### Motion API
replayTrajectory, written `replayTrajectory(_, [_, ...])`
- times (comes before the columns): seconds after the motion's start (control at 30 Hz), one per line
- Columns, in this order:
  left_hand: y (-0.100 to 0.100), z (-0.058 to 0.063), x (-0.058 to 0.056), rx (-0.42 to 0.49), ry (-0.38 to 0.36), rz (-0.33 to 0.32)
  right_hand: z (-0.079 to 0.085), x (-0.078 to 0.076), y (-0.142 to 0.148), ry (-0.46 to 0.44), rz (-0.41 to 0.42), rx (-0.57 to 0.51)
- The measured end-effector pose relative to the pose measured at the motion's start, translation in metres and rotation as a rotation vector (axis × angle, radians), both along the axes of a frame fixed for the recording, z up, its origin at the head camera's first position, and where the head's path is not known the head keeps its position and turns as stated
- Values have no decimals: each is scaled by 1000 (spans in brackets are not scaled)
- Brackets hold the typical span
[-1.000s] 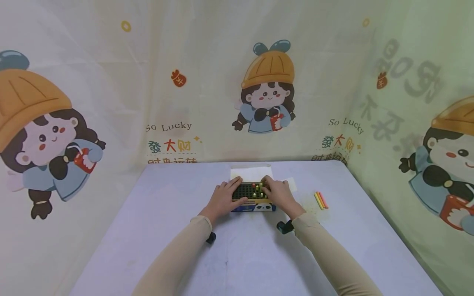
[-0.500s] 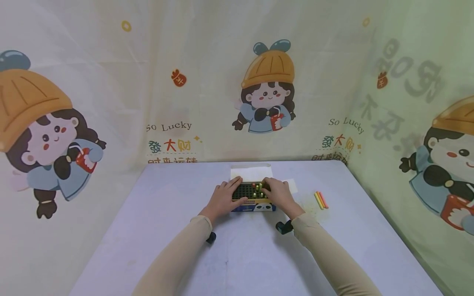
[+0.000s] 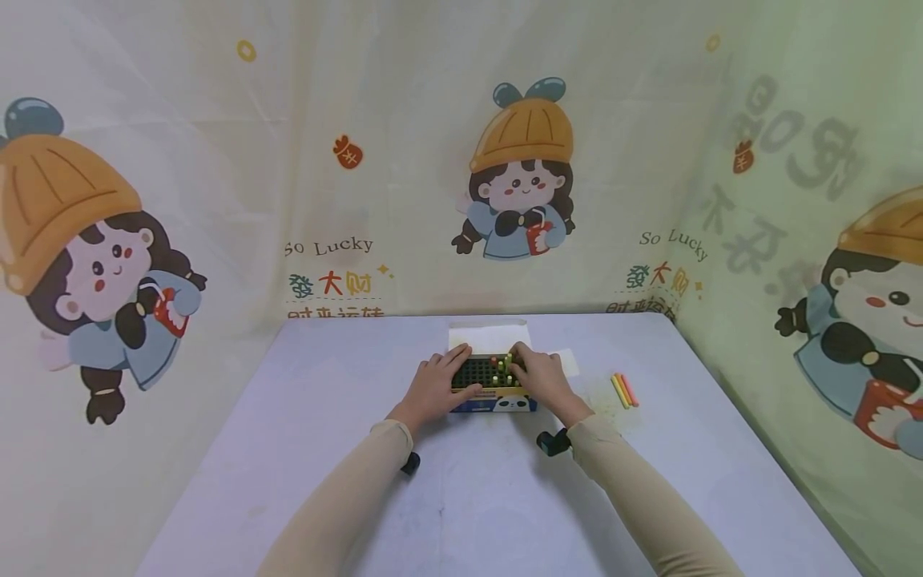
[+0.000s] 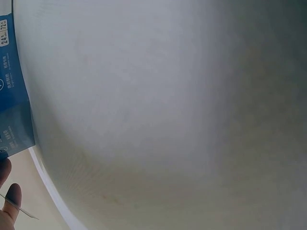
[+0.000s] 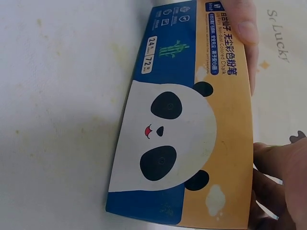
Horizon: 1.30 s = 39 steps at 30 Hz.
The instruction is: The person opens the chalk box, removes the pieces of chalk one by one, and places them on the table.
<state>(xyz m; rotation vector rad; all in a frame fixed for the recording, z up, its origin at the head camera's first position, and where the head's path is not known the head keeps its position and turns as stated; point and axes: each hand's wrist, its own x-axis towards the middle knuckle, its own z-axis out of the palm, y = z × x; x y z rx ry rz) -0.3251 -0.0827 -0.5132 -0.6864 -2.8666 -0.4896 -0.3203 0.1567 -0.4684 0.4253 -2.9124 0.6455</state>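
Observation:
A blue and orange box of colored chalk (image 3: pixel 493 401) with a panda on its front stands on the table. Its top is a dark grid of holes, with several yellow-green chalk sticks (image 3: pixel 495 380) and a red one upright at the right. My left hand (image 3: pixel 436 385) grips the box's left end, thumb at the near edge and fingers over the far side. At the right end, my right hand (image 3: pixel 544 377) has thumb and index finger curled at a yellow-green chalk stick (image 3: pixel 509 361). In the right wrist view the box front (image 5: pixel 177 134) hides those fingertips.
Loose yellow and red-pink chalk sticks (image 3: pixel 624 390) lie to the right, by yellowish dust marks on the white table (image 3: pixel 461 497). Behind the box stands a raised white flap (image 3: pixel 490 333). A white paper piece (image 3: pixel 568 361) lies beside it.
My right hand has shifted only slightly at the chalk sticks, dipping and then rising a little. The left hand and the box have stayed in place.

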Motion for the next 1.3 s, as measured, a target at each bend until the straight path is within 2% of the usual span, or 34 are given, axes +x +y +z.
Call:
replayTrajectory(0.5, [1,-3,-2,-22,-10,21,2,-2,0,-46,-28,-11])
replayTrajectory(0.73, [2,-2,-1,-21,-19,28,2,-3,0,-39,-68,-64])
replayTrajectory(1.1, [1,-3,-1,-18,-20,22,1,-1,3,47,-116,-203])
replayTrajectory(1.3, [1,-3,-2,-17,-26,16,-2,-5,10,99,-131,-203])
